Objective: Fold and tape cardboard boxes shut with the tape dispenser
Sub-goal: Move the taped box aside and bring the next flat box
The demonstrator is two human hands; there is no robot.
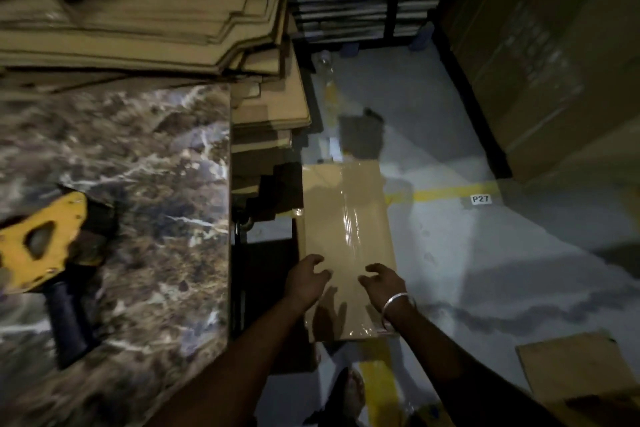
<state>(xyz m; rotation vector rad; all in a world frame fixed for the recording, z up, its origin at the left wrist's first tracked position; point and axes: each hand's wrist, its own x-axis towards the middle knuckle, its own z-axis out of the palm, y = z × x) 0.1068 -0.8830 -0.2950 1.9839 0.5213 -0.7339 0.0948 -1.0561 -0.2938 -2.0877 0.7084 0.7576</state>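
Cardboard box (346, 246): on the floor (485, 253) beside the marble table (138, 166), long axis running away from the person, taped seam along it. Tape dispenser (45, 253): on the table, handle toward the person. Left hand (306, 279) and right hand (382, 279): over the box's near end, fingers loosely spread, gripping nothing.

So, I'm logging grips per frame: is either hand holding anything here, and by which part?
Nothing is held. Both the left hand and right hand hover, fingers spread, above the taped box; the tape dispenser lies untouched.
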